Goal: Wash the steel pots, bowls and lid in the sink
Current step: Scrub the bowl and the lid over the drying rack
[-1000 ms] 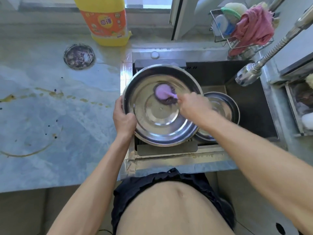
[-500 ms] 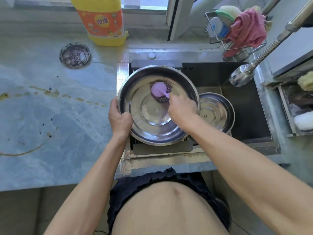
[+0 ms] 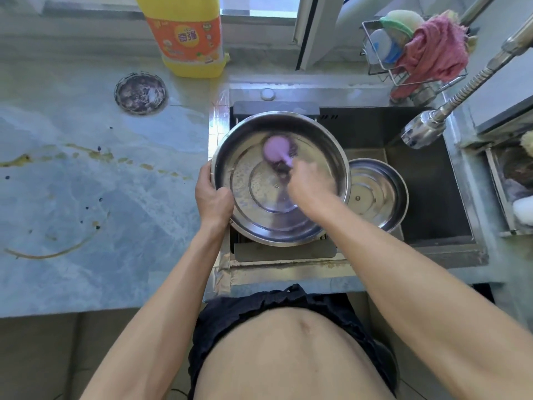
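Yellow detergent bottle [image 3: 187, 36] with orange label reading 奇强 stands behind sink [image 3: 432, 226].

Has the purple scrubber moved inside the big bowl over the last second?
Yes. The purple scrubber has slid left across the big bowl, from right of its centre ring to the ring's upper left.
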The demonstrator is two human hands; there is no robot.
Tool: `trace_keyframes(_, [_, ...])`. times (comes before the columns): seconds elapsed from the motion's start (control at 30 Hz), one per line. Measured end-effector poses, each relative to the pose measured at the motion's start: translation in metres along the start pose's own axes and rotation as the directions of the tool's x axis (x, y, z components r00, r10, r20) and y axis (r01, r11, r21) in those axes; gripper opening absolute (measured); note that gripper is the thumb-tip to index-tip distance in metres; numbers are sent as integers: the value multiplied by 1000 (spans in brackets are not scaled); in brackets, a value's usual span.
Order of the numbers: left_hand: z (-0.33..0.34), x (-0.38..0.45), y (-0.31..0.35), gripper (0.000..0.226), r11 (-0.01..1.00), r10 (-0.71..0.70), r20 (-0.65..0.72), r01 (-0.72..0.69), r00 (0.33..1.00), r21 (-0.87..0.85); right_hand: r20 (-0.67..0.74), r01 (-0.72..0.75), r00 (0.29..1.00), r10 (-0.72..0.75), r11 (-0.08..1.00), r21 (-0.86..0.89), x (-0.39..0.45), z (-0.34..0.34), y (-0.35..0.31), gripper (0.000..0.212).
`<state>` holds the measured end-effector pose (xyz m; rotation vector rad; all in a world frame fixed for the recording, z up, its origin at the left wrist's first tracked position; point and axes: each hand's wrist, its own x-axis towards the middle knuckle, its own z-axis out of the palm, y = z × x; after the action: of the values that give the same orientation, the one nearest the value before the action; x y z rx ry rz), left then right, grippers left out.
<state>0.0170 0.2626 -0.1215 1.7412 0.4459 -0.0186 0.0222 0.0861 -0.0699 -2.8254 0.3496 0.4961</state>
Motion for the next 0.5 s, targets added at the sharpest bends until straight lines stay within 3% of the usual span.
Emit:
trace_keyframes(0.1, [0,-4,-1,67,1000,17,9,-17,1000,-11,232,256,938,-256,966,32,-31,12,-5,23])
trace_keyframes(0.2, [0,-2,0,62,999,32,19,-32,999,20,59,-31,998,31,1000,-1,-4,-7,17,30])
trace_keyframes(0.23, [0,0,0,62,1000,24,8,-24,1000,17,11,-63,998,64,996,-55,-1,-8,18,33])
trace_keyframes(0.37, [1,-4,0,61,999,37,15,-38,999,21,170,222,965,-201,968,-114,-28,5,1,29])
trace_keyframes(0.47, [1,-2,2,61,998,45,3,-45,999,38,14,-33,999,35,990,-138,-1,-16,17,35])
trace_keyframes(0.5, [2,0,2,60,998,41,-10,-41,999,41,-7,-51,999,50,987,-154,2,-18,14,35])
